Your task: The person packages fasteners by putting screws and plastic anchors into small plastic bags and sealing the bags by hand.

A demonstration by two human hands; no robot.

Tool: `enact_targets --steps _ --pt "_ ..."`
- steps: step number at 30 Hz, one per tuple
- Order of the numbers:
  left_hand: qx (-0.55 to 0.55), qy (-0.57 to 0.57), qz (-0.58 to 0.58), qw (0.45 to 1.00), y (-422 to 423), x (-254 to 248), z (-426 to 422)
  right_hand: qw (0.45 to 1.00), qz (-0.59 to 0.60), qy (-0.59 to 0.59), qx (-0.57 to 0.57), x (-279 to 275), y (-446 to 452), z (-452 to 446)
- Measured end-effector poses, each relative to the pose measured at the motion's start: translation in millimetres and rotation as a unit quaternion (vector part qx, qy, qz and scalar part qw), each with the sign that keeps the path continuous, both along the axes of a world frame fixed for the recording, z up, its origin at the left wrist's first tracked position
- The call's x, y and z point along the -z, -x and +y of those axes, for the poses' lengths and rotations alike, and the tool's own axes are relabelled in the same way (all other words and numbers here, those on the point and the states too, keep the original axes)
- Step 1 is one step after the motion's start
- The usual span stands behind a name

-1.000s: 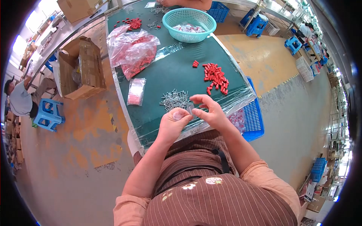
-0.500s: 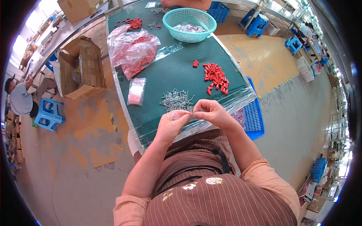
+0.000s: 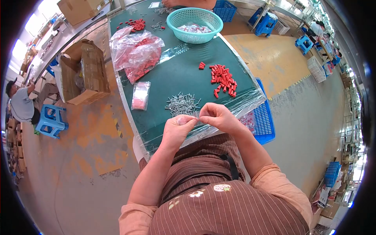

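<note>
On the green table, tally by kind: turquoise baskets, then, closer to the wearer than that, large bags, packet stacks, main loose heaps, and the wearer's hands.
Turquoise basket: 1
Large bag of red pieces: 1
Stack of small packets: 1
Main loose heaps, one red heap and one silvery heap: 2
Wearer's hands, left hand and right hand: 2
Total: 7

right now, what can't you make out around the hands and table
Head view:
Clear plastic: contents, if any, hidden by left hand and right hand.
Metal pieces: too small and overlapped to count.
Blue basket: partly hidden by table.
Far person: cut off by top edge.
</note>
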State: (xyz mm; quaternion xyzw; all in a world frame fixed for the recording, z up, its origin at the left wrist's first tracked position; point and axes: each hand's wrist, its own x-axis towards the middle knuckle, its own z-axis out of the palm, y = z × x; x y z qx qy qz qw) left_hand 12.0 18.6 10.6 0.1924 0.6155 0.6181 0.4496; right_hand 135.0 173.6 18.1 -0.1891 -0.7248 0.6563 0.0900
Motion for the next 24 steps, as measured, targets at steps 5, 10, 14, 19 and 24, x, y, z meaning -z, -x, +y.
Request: enact_targets --steps 5,10,14,19,24 --pt "-0.030 -0.009 0.034 0.999 -1 3 1 0.921 0.080 -0.333 0.187 -19 0 -11" --pt "-0.029 -0.029 0.151 0.988 -5 7 3 0.963 0.038 -0.248 0.100 -31 -5 -26" --pt "-0.037 -0.040 0.312 0.949 -11 5 3 0.980 -0.013 -0.183 0.073 -20 -2 -27" --pt "-0.032 -0.041 0.316 0.947 -13 5 1 0.980 -0.007 -0.182 0.082 -10 -3 -27" --pt "-0.065 -0.036 0.253 0.965 -22 14 -1 0.980 -0.040 -0.149 0.125 0 -3 -37"
